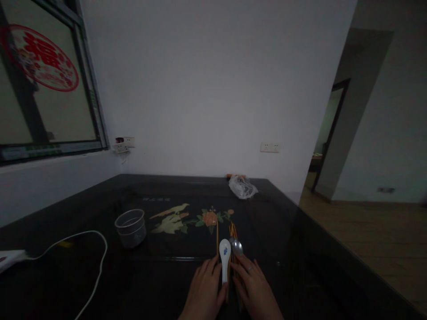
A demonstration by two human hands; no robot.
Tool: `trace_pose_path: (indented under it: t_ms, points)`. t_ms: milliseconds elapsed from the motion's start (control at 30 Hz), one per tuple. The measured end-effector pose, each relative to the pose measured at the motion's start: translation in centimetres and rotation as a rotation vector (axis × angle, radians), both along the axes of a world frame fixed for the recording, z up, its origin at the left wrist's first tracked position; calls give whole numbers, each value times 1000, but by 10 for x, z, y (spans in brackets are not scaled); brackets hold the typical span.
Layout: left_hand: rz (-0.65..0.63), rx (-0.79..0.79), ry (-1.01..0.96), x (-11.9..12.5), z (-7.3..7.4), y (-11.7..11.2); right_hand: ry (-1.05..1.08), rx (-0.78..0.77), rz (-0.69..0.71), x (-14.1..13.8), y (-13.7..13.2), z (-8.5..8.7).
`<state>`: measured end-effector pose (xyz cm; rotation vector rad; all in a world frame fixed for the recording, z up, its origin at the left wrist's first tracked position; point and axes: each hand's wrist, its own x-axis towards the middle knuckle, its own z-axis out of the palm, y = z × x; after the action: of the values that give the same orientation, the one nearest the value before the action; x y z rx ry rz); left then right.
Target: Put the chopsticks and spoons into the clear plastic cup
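Observation:
A white soup spoon (225, 253) with a blue mark in its bowl lies on the dark table, bowl pointing away from me. My left hand (205, 289) rests along its left side, fingers stretched forward, thumb by the handle's near end. One chopstick (217, 238) runs out beyond these fingers. On the other side my right hand (255, 284), with a ring on one finger, lies over a metal spoon (237, 246) and several chopsticks (233, 230). Its fingers are extended and partly hide them. Another metal spoon seems to sit beneath, mostly covered.
A clear plastic tub (131, 229) stands to the left on the glossy black table (160, 284). A white cable (102, 262) curves from a white device (11, 258) at the left edge. Against the back wall sits a crumpled plastic bag (242, 187). The table's right edge slopes toward me.

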<state>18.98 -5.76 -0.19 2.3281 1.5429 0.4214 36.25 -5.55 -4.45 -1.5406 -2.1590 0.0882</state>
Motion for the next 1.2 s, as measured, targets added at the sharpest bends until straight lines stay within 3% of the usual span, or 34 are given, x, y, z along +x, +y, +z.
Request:
trace_pose_path:
  t_ms: [567, 800, 900, 1000, 1100, 1200]
  points:
    - [-64, -27, -23, -8, 1, -3, 85, 90, 6, 2, 3, -7]
    - [-86, 13, -93, -15, -4, -5, 222, 167, -22, 5, 1, 5]
    - [-93, 101, -187, -33, -6, -7, 304, 204, -5, 1, -4, 15]
    - [-13, 197, -307, -64, -2, -10, 408, 178, 52, -11, -11, 26]
    - [181, 323, -456, -106, 7, -9, 546, 74, 108, -33, -15, 37]
    - [462, 518, -650, -149, 14, -4, 721, -95, 145, -61, -10, 49]
